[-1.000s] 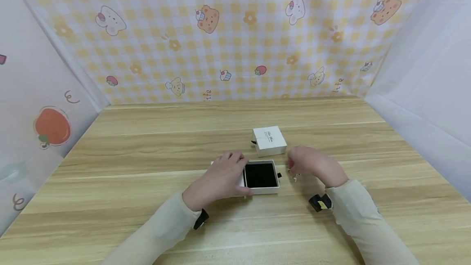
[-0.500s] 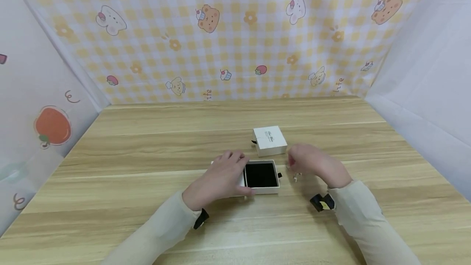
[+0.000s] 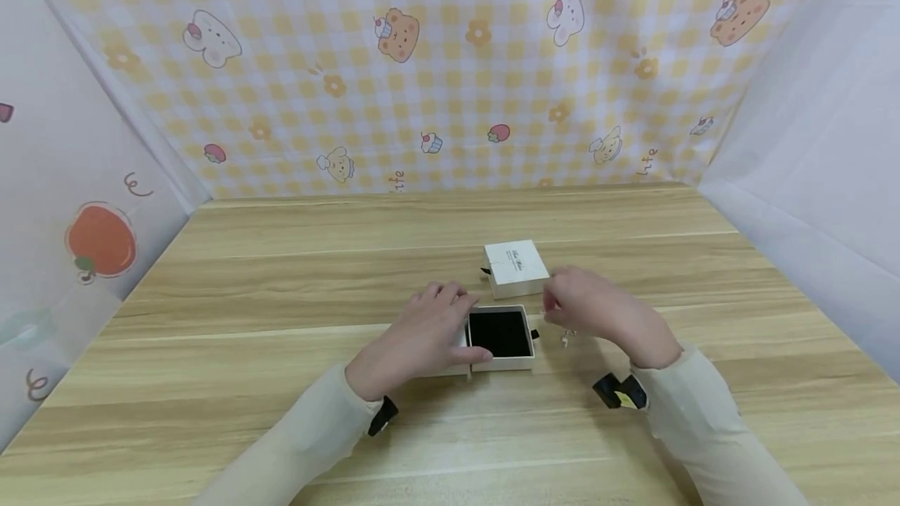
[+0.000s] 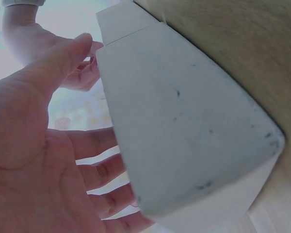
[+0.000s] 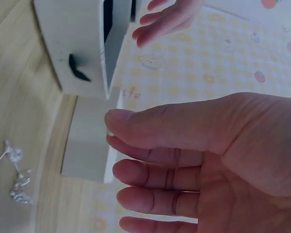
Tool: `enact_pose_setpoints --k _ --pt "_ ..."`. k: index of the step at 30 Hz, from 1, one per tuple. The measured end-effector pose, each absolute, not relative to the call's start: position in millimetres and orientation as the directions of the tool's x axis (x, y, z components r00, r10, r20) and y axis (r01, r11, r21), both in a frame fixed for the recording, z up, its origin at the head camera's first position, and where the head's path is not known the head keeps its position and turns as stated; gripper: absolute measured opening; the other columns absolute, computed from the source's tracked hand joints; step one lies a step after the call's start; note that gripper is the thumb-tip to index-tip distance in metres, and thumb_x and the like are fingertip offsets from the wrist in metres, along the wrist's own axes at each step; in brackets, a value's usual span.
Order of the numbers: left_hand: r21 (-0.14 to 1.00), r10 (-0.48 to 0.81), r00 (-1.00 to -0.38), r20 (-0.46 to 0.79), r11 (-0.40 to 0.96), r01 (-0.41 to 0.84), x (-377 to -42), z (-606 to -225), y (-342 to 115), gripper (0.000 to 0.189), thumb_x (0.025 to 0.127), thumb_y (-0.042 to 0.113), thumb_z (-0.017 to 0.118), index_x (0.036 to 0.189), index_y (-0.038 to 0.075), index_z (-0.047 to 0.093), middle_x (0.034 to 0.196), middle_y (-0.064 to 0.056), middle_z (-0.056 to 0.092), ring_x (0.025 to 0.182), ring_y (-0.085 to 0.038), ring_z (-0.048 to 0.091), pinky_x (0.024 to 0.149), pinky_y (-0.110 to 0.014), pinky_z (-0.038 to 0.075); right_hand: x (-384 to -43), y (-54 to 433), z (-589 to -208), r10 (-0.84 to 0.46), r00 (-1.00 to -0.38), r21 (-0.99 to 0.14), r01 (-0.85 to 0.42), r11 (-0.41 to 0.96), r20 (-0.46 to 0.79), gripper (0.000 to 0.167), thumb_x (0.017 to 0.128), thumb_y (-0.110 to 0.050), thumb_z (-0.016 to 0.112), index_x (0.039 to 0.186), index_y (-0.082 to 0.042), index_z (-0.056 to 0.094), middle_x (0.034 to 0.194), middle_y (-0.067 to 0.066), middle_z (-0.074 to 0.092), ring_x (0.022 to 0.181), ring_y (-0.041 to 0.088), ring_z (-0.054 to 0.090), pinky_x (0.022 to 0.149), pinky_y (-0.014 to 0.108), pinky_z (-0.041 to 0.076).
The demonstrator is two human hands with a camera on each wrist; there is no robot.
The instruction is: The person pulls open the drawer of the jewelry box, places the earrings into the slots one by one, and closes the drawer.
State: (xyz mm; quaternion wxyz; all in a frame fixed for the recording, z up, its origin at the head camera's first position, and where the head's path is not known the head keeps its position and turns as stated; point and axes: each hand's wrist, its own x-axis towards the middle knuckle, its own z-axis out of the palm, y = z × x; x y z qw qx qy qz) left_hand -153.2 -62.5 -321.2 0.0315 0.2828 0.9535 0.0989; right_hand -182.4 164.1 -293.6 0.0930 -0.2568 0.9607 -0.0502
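Note:
My left hand (image 3: 422, 338) rests over the white sleeve (image 4: 184, 111) of a jewellery box, its fingers along the far side and its thumb lifted clear. The drawer (image 3: 501, 364) is slid out to the right, showing a black pad (image 3: 501, 334) and a black pull tab (image 3: 535, 333). Just right of the drawer, above the table, my right hand (image 3: 598, 311) pinches a tiny pale piece (image 5: 110, 133) between thumb and forefinger; the fingertips mostly hide it. Below that hand lies a silvery earring (image 5: 19, 177) with a pin and a pearl-like bead.
A second white box (image 3: 516, 264), printed with black lettering, stands shut behind the open one, a black tab (image 3: 485, 272) at its left. The wooden table (image 3: 281, 256) ends at a checked cloth (image 3: 450, 84) at the back, with pale cloth on both sides.
My right hand has risen slightly and shifted left towards the drawer with the pale piece, uncovering more of the earring. My left thumb has lifted and moved right over the drawer's front edge.

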Motion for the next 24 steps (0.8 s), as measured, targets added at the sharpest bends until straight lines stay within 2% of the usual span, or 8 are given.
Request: enact_pose_setpoints --k 8,13,18,24 --pt "0.283 0.524 -0.849 0.062 0.807 0.519 -154 -316 -63 0.062 0.083 0.048 0.065 0.130 0.010 0.053 0.129 -0.009 0.052 0.117 -0.029 0.047 0.100 -0.045 0.038 -172 159 -288 -0.575 -0.818 -0.140 -0.569 0.811 -0.008 0.005 0.082 -0.013 0.069 0.078 -0.009 0.067 0.079 -0.002 0.056 0.071 0.012 0.050 0.066 0.028 0.045" --pt "0.342 0.528 -0.836 0.149 0.766 0.545 -154 -314 -63 0.045 0.085 0.037 0.065 0.123 0.013 0.060 0.118 -0.004 0.059 0.111 -0.024 0.050 0.097 -0.042 0.040 -167 155 -284 -0.596 -0.801 -0.150 -0.598 0.787 0.066 0.005 0.082 -0.013 0.070 0.077 -0.011 0.067 0.077 -0.005 0.055 0.069 0.009 0.050 0.065 0.026 0.045" --pt "0.378 0.538 -0.799 0.268 0.705 0.601 -155 -314 -62 0.027 0.086 0.025 0.066 0.111 0.015 0.067 0.106 -0.002 0.063 0.102 -0.021 0.054 0.091 -0.038 0.043 -163 152 -282 -0.612 -0.779 -0.182 -0.627 0.758 0.136 0.004 0.081 -0.012 0.071 0.079 -0.012 0.067 0.079 -0.006 0.056 0.069 0.007 0.051 0.063 0.022 0.046" --pt "0.288 0.541 -0.714 0.444 0.668 0.686 -154 -313 -59 0.014 0.085 0.022 0.068 0.097 0.017 0.071 0.093 0.004 0.065 0.092 -0.016 0.058 0.084 -0.032 0.048 -159 146 -280 -0.653 -0.719 -0.204 -0.695 0.690 0.239 0.004 0.081 -0.010 0.071 0.081 -0.010 0.067 0.080 -0.005 0.058 0.071 0.006 0.052 0.062 0.020 0.046"
